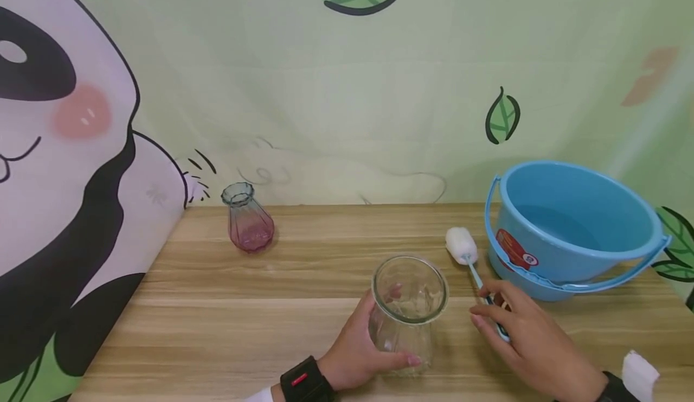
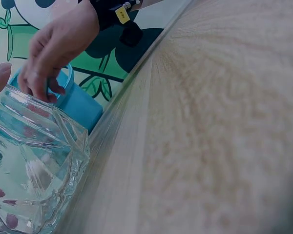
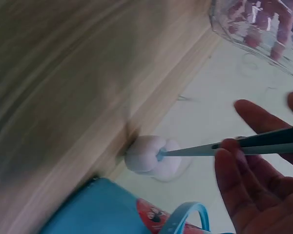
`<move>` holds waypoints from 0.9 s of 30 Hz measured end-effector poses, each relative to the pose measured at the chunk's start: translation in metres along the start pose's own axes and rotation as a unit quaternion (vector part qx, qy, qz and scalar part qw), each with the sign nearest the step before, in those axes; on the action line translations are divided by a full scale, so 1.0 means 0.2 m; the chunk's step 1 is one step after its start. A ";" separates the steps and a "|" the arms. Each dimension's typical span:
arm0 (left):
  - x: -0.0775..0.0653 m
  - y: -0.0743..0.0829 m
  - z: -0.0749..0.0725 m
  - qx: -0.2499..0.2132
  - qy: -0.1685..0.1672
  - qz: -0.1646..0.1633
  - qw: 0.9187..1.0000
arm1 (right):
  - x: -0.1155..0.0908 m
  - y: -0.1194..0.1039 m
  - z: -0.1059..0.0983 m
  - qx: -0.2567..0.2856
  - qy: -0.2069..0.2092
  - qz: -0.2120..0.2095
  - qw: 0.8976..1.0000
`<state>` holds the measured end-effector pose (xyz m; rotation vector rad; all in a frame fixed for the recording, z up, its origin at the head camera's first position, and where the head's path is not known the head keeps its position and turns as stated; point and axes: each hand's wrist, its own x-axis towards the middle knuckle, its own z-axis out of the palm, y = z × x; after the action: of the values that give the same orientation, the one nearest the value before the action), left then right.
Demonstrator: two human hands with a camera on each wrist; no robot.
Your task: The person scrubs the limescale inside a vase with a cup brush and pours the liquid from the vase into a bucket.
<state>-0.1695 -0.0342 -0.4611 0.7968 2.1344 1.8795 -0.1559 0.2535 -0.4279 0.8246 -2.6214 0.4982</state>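
One faceted glass vase [image 1: 251,224], pink below and smoky at the neck, stands toward the back left of the tabletop [image 1: 217,317] in my head view. Nearer the camera, I see the left hand [image 1: 363,351] curled round a clear glass jar [image 1: 411,332]. Farther right, the right hand [image 1: 534,339] pinches the slim handle of a white-headed sponge brush [image 1: 462,247], its head just left of a blue bucket [image 1: 575,263] with a red label.
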 end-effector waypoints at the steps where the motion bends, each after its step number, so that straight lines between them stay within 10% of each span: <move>1: 0.00 0.00 0.00 -0.001 0.000 0.000 1.000 | 0.00 0.01 0.01 -0.007 -0.004 -0.004 1.000; 17: 0.01 0.01 0.00 -0.023 -0.003 0.006 1.000 | -0.04 0.06 0.09 -0.034 -0.165 0.072 0.983; 27: 0.01 -0.02 0.00 -0.031 0.001 0.008 0.999 | -0.06 0.06 0.11 -0.025 -0.166 0.089 0.982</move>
<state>-0.1709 -0.0331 -0.4640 0.8022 2.0661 1.9450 -0.1592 0.2591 -0.4555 0.7141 -3.0196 0.3654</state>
